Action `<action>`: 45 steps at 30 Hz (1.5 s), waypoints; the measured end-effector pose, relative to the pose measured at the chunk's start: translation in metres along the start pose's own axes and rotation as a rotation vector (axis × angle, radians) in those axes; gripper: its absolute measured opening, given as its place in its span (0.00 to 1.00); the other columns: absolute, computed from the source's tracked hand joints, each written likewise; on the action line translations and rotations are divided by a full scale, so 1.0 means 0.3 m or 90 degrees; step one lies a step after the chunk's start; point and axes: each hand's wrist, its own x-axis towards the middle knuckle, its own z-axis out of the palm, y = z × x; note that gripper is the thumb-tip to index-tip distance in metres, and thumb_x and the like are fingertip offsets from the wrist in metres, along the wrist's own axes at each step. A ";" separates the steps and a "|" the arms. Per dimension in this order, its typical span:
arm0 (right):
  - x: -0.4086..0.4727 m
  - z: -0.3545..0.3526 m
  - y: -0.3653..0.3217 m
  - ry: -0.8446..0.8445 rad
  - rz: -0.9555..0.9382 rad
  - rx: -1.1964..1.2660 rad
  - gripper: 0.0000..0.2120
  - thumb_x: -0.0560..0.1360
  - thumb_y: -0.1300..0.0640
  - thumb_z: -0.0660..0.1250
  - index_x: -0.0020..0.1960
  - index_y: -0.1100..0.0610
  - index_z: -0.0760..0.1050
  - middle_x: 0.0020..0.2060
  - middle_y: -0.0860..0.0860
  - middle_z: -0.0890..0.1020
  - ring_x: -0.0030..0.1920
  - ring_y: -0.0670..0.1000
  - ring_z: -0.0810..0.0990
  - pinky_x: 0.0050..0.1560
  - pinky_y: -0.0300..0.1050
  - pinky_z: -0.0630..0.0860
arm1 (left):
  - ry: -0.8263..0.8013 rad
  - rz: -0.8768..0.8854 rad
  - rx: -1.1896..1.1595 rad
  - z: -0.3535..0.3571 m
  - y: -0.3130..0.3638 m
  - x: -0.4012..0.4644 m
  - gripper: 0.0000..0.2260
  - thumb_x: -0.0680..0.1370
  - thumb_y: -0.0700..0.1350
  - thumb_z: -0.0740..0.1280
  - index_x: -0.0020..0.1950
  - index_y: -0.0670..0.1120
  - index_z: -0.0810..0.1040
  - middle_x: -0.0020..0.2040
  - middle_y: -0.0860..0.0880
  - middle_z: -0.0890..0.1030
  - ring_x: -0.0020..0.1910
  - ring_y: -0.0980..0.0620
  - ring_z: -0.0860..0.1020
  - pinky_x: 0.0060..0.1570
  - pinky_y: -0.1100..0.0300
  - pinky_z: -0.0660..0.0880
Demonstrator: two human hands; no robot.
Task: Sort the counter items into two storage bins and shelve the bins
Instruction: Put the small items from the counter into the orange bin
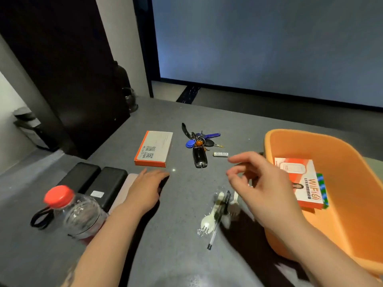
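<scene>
1. grey counter [182, 204] seen from above, an orange bin [342, 162] at its right edge.
2. inside the bin lies a wifi box [300, 183] on something green.
3. the right hand [267, 189] hovers beside the bin, fingers loosely curled, holding nothing.
4. the left hand [145, 189] rests flat and open, empty, near an orange-edged box [154, 149].
5. a bunch of keys [199, 146], a small battery [220, 154], a pen [217, 222] and white plastic cutlery [209, 221] lie between the hands.

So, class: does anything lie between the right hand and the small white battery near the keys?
Nothing visible does. The right hand hovers open, its fingertips just short of the battery, with only bare counter between them. The keys lie beyond the battery to its left, off that path.
</scene>
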 end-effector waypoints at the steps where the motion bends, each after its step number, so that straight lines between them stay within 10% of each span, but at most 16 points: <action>1: -0.013 0.045 0.020 -0.026 0.014 -0.016 0.13 0.70 0.61 0.69 0.49 0.45 0.76 0.38 0.45 0.82 0.34 0.46 0.77 0.36 0.38 0.72 | 0.009 -0.001 -0.007 0.001 -0.006 -0.001 0.25 0.74 0.35 0.64 0.68 0.55 0.70 0.66 0.52 0.75 0.65 0.49 0.70 0.69 0.53 0.58; 4: -0.047 0.143 0.084 -0.091 0.070 -0.072 0.15 0.70 0.60 0.67 0.53 0.43 0.74 0.42 0.43 0.82 0.40 0.44 0.78 0.43 0.39 0.74 | -0.027 0.010 0.004 -0.021 -0.022 -0.007 0.25 0.75 0.38 0.66 0.69 0.55 0.68 0.65 0.51 0.75 0.62 0.48 0.70 0.62 0.54 0.65; 8: -0.048 0.188 0.152 -0.101 0.115 -0.130 0.17 0.71 0.58 0.67 0.58 0.44 0.74 0.43 0.41 0.81 0.37 0.41 0.77 0.42 0.37 0.73 | -0.121 0.078 0.139 -0.050 -0.037 -0.004 0.30 0.73 0.34 0.61 0.73 0.52 0.62 0.73 0.54 0.65 0.73 0.53 0.59 0.72 0.55 0.51; 13: -0.032 0.216 0.199 -0.130 0.098 -0.210 0.22 0.71 0.54 0.68 0.63 0.45 0.71 0.57 0.41 0.76 0.54 0.41 0.73 0.51 0.36 0.68 | -0.044 0.043 0.104 -0.044 -0.050 -0.004 0.22 0.70 0.34 0.61 0.59 0.56 0.74 0.57 0.55 0.79 0.58 0.50 0.75 0.54 0.54 0.72; 21: -0.035 0.237 0.265 -0.336 0.091 -0.370 0.62 0.53 0.36 0.78 0.76 0.39 0.42 0.77 0.47 0.46 0.77 0.50 0.40 0.75 0.51 0.43 | -0.046 0.042 -0.018 -0.027 0.013 -0.035 0.26 0.72 0.48 0.72 0.68 0.55 0.70 0.64 0.54 0.76 0.63 0.51 0.73 0.59 0.55 0.71; 29: -0.045 0.240 0.276 -0.292 0.015 -0.375 0.54 0.54 0.36 0.75 0.74 0.45 0.55 0.67 0.42 0.65 0.72 0.45 0.58 0.72 0.43 0.48 | -0.034 0.071 -0.105 0.043 0.101 -0.110 0.29 0.73 0.52 0.71 0.72 0.57 0.65 0.69 0.58 0.71 0.67 0.55 0.69 0.63 0.60 0.67; 38: -0.062 0.265 0.252 -0.328 -0.013 -0.285 0.49 0.55 0.44 0.77 0.72 0.42 0.58 0.64 0.44 0.65 0.69 0.44 0.56 0.65 0.36 0.46 | -0.013 0.046 -0.126 0.034 0.104 -0.154 0.29 0.72 0.51 0.72 0.71 0.58 0.66 0.68 0.59 0.71 0.67 0.58 0.68 0.64 0.63 0.65; 45: -0.095 0.283 0.284 -0.225 -0.079 -0.309 0.29 0.66 0.23 0.55 0.55 0.42 0.72 0.53 0.43 0.68 0.59 0.44 0.63 0.65 0.42 0.58 | 0.013 0.012 -0.155 0.034 0.078 -0.188 0.28 0.71 0.53 0.72 0.70 0.58 0.68 0.67 0.59 0.73 0.66 0.59 0.70 0.64 0.63 0.66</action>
